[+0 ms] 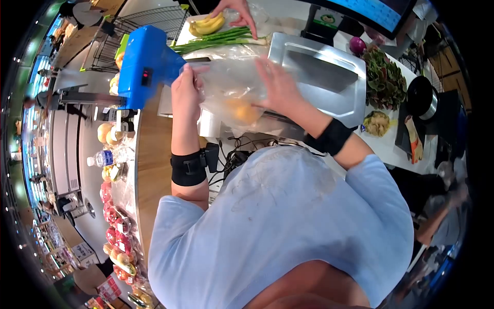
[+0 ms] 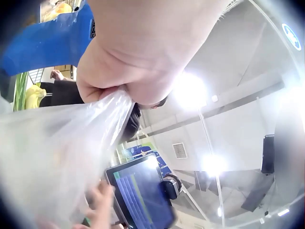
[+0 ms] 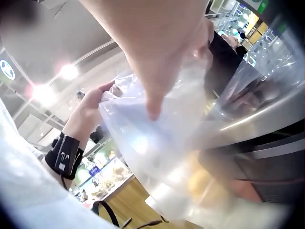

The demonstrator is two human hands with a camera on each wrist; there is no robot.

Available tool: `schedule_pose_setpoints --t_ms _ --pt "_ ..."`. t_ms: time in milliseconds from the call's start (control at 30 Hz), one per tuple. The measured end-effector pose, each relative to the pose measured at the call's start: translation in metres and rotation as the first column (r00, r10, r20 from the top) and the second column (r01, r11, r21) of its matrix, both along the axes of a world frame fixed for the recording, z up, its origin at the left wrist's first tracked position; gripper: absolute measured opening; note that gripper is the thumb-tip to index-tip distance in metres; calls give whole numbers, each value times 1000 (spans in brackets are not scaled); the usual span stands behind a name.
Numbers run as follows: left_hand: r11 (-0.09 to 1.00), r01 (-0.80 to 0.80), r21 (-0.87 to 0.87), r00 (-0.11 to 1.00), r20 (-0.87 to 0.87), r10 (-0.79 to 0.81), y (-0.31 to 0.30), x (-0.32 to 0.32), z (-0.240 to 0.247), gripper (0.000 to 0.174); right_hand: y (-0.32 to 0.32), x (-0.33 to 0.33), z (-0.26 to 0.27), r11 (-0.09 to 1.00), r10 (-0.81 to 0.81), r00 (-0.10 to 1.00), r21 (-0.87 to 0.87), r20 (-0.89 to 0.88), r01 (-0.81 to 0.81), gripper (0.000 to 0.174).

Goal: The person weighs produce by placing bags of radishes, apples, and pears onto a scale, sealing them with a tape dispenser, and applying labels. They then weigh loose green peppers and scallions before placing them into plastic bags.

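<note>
A clear plastic bag (image 1: 226,82) is held up in front of the body, with a round orange-yellow item (image 1: 243,109) low inside it. My left hand (image 1: 185,95) pinches the bag's gathered edge beside a blue machine (image 1: 144,67); in the left wrist view the plastic (image 2: 112,112) bunches at the fingers. On the bag's other side is my right hand (image 1: 282,87), its fingers extended and blurred against the plastic. The right wrist view shows one right finger (image 3: 153,107) straight against the bag (image 3: 143,148). A metal scale pan (image 1: 347,98) lies beside the right hand.
Another person's hand (image 1: 239,11) reaches over green onions (image 1: 221,38) next to bananas (image 1: 208,24). A screen (image 1: 368,11) stands at the back. Right of the pan are a red onion (image 1: 357,45) and leafy greens (image 1: 386,80). A water bottle (image 1: 109,156) and wrapped produce line the left.
</note>
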State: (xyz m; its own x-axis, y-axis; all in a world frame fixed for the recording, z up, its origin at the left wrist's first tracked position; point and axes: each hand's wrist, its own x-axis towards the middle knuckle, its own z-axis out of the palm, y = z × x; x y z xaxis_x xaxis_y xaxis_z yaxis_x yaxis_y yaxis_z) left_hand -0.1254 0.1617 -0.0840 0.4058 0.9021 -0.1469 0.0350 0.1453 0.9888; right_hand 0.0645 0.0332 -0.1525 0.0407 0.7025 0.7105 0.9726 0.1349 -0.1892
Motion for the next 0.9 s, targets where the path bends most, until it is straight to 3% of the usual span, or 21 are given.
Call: schedule_pose_setpoints --t_ms 33,67,133,167,200,267,300,333,400,467,533,567,600,633,667,700,733,767,833,900 --pt "996 57 -65 997 61 -53 1 4 -3 44 21 -3 -18 895 2 989 -441 -151 -69 50" --pt "995 79 -68 996 56 -75 3 4 -13 44 36 -10 -30 608 -68 953 -770 -295 -195 41" --pt "883 470 5 845 286 -451 5 -4 -39 44 53 -30 -35 817 165 883 -440 -440 -372 27" --pt "894 377 243 908 95 -409 -5 -11 -42 63 61 -36 -24 843 148 785 -338 -602 -418 21" --pt "496 366 787 930 -299 -211 0 -18 -48 52 69 -39 -12 870 142 660 -225 -737 -438 16" --pt "493 464 736 878 -456 -144 10 -45 -101 52 87 -46 -24 883 355 633 23 -688 -469 15" --pt "548 501 669 850 -499 -168 14 -47 -126 51 89 -52 -23 858 310 641 -85 -702 -507 16" --pt "678 449 582 883 -406 -235 13 -42 -147 50 86 -65 -20 815 262 644 -192 -718 -547 17" --pt "870 317 378 949 -127 -290 10 -26 -177 48 73 -79 2 745 286 837 -442 -467 -501 18" --pt "955 207 212 963 127 -237 11 -13 -187 46 52 -72 5 842 476 815 -96 -330 -531 22" --pt "988 120 95 944 296 -143 19 -11 -187 44 -8 -41 31 911 382 796 43 -469 -411 26" --pt "984 87 158 966 228 -122 38 -14 -200 38 -38 -20 32 932 347 798 89 -493 -350 25" --pt "973 53 226 982 163 -91 53 -15 -209 32 -76 5 21 971 238 822 99 -517 -218 21" --pt "996 -68 49 965 258 54 38 1 -174 18 -113 28 -5 995 36 892 100 -450 10 18" --pt "995 -57 84 954 300 29 32 8 -154 15 -155 49 -29 964 -196 895 88 -401 251 15" --pt "1000 4 20 931 364 -11 26 13 -131 17 -193 52 -52 847 -381 639 25 -668 532 16" --pt "997 68 -41 903 428 -44 19 20 -111 20 -225 58 -67 738 -542 526 -72 -656 671 18" --pt "997 59 -43 897 440 -34 14 28 -95 20 -244 60 -88 729 -550 514 -79 -658 679 18" --pt "1000 9 -26 911 413 3 6 42 -71 18 -268 57 -128 620 -647 358 -191 -673 761 20" --pt "999 10 43 928 371 -25 6 47 -53 20 -264 56 -145 637 -638 361 -203 -681 744 21"
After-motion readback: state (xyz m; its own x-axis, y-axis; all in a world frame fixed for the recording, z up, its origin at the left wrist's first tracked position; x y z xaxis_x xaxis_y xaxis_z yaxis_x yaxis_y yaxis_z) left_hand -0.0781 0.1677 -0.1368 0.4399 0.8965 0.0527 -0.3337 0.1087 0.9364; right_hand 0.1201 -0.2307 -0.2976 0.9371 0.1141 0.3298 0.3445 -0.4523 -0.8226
